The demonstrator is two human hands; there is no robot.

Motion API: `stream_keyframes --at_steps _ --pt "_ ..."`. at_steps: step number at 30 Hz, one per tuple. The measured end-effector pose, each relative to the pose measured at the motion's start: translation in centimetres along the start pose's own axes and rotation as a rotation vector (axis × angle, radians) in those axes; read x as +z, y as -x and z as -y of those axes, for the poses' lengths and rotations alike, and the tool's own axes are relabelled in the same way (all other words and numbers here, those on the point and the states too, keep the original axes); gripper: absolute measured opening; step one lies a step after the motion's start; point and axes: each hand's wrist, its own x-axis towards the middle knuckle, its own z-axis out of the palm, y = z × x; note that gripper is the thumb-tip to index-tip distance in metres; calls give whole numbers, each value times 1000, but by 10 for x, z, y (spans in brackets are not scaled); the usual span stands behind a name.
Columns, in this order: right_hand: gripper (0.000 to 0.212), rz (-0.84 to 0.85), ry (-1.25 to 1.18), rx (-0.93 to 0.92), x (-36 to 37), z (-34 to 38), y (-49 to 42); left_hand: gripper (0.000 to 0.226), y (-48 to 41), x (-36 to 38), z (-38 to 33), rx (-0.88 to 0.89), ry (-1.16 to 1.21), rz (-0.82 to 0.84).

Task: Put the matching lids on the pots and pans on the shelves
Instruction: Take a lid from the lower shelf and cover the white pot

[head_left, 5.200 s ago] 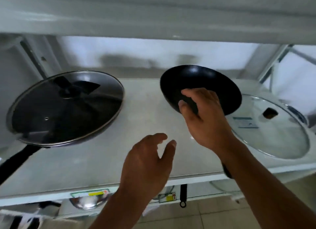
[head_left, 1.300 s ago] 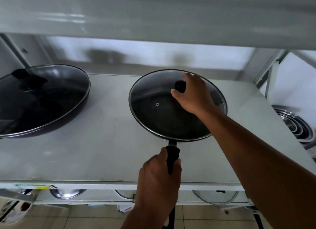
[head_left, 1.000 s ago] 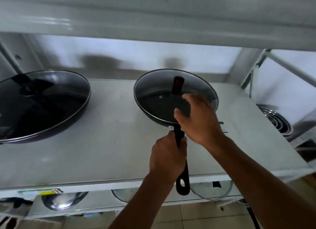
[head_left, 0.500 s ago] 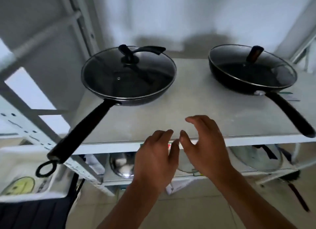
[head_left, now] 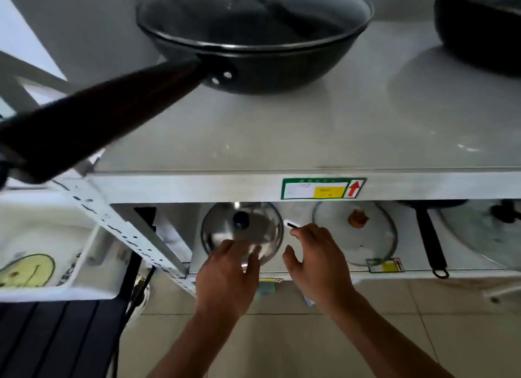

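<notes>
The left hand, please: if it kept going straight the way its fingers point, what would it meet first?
Most likely the steel lid on the lower shelf: the left hand points at it, fingers already overlapping its near rim, though contact is unclear.

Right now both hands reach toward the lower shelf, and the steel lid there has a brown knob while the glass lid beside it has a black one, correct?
Not quite: the knobs are swapped. The head view shows the steel lid with a black knob and the glass lid with a brown one. The left hand and right hand do reach toward the lower shelf.
</notes>
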Motion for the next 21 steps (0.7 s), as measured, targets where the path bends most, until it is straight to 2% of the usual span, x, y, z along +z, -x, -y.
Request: stream_keyframes --at_steps 5,9,14,16,20,21 --pt "31 -41 98 -85 66 -12 -29 19 -29 59 50 4 -17 -76" --pt "49 36 69 -173 129 5 -54 22 -58 96 79 7 34 -151" --pt "47 102 102 -161 198 12 -103 24 -114 122 120 4 136 -264" --pt "36 126 78 -133 212 12 -116 25 -137 128 128 -39 145 -290" --pt "23 83 8 -163 208 17 -109 30 -189 133 144 -321 402 -320" --pt "20 68 -10 -165 202 17 -100 28 -200 134 143 -328 480 -345"
